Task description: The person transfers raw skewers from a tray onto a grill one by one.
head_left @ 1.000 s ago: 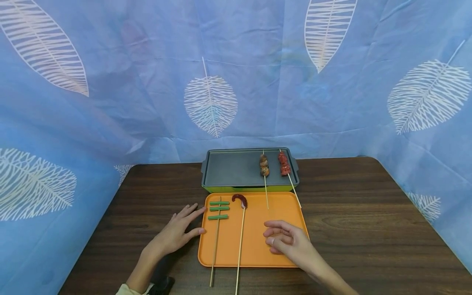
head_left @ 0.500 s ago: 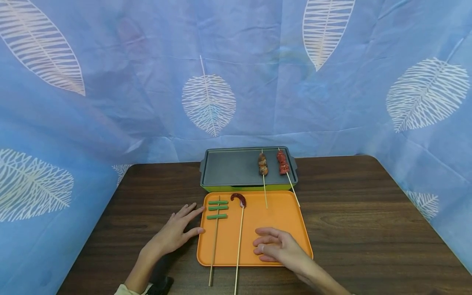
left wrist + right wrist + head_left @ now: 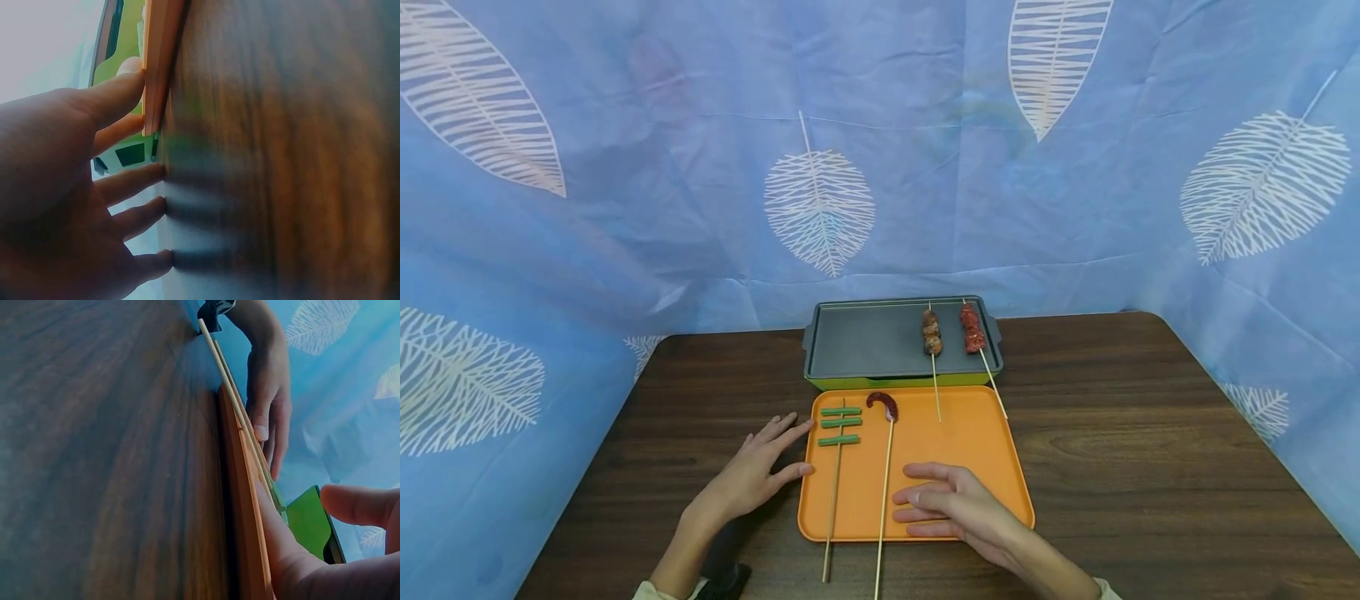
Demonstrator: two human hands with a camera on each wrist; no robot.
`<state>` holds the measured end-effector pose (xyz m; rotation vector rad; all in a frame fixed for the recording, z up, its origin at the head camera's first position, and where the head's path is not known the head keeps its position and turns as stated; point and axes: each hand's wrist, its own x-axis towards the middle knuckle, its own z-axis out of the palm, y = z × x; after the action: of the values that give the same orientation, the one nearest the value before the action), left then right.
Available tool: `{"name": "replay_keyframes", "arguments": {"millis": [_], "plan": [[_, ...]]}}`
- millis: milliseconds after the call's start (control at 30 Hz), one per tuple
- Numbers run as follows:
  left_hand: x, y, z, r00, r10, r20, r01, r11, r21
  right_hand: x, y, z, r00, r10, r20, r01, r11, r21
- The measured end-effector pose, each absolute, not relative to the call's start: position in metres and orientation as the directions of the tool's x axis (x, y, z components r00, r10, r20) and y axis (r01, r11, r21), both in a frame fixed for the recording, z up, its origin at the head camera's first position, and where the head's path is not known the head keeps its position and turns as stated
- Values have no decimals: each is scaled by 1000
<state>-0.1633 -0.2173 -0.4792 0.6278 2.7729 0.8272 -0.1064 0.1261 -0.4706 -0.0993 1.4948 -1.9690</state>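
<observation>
In the head view my left hand [image 3: 748, 475] lies at the left edge of the orange tray [image 3: 970, 437], its fingers spread. Thumb and index finger touch the rim; the other fingertips rest on the table in the left wrist view. My right hand [image 3: 955, 504] is over the tray's front right, fingers extended, thumb apart, holding nothing. Close to its fingertips runs the stick of a skewer with a dark red, curled, tentacle-like piece [image 3: 883, 403]. Left of that lies a skewer with green stalk pieces [image 3: 840, 422]. Both sticks extend past the tray's front edge.
Behind the tray stands a grill with a dark flat plate [image 3: 865, 342] and green base. A brown meat skewer [image 3: 932, 333] and a red meat skewer [image 3: 972, 327] lie on its right side, sticks reaching toward the tray. All sits on a dark wooden table [image 3: 1135, 442].
My right hand has moved left over the tray toward the tentacle skewer's stick, and its fingers have straightened. The left hand stays in place. The head view has shifted slightly.
</observation>
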Motion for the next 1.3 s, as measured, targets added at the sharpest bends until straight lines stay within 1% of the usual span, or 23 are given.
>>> {"name": "replay_keyframes", "arguments": {"millis": [167, 400, 633, 867, 1133, 1300], "plan": [[-163, -218, -479, -896, 442, -44, 345, 755, 558, -112, 121, -470, -764, -538, -356, 497, -140, -856], [-163, -218, -481, -892, 449, -49, 350, 756, 553, -116, 113, -473, -735, -559, -384, 569, -200, -797], [-163, -218, -479, -896, 442, -45, 345, 757, 555, -121, 107, -469, -726, -567, -390, 609, -266, -748], [-164, -218, -478, -896, 442, -45, 348, 762, 547, -116, 104, -465, -741, -546, -391, 605, -290, -742], [-164, -217, -477, -893, 447, -45, 353, 760, 545, -105, 105, -461, -779, -511, -364, 548, -272, -791], [-163, -218, -478, -893, 448, -41, 354, 757, 549, -102, 103, -462, -782, -511, -357, 538, -266, -800]]}}
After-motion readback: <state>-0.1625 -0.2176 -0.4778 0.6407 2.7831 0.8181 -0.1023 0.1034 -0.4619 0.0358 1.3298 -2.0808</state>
